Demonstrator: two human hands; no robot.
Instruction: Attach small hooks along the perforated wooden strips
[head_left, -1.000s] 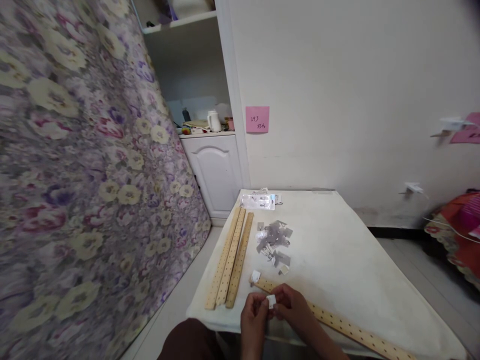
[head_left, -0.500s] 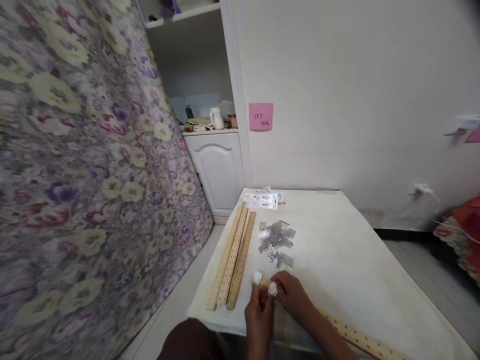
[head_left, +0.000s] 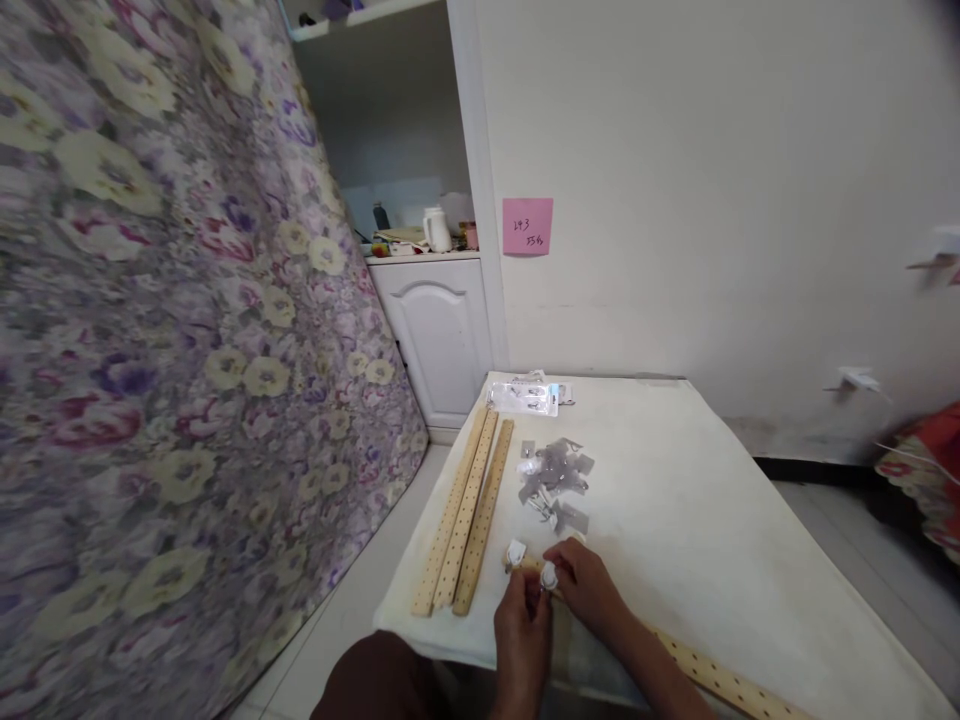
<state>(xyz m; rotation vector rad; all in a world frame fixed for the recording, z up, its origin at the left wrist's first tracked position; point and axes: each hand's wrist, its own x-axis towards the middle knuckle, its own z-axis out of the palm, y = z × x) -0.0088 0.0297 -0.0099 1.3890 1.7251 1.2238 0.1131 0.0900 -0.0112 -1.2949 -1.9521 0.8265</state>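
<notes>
A small white hook (head_left: 549, 576) sits at the near end of a perforated wooden strip (head_left: 724, 682), pinched between the fingertips of both my hands. My left hand (head_left: 521, 630) closes on it from the near side, fingers bent. From the right, my right hand (head_left: 586, 582) reaches in with thumb and forefinger closed at its edge. Just left of it, a second white hook (head_left: 515, 553) is on the strip's left end. My forearm and hands cover the strip's middle. Beyond my hands lies a pile of hooks with greyish clear backings (head_left: 561, 468).
Several perforated wooden strips (head_left: 466, 520) lie lengthwise on the table's left side. Clear hook packaging (head_left: 523, 397) rests at the far edge of the white-covered table (head_left: 675, 500). A floral curtain (head_left: 187, 350) hangs at left; a white cabinet (head_left: 439, 330) stands behind.
The view has shifted slightly. Both hands stay at the same white hook on the strip, with only a small change in finger position.
</notes>
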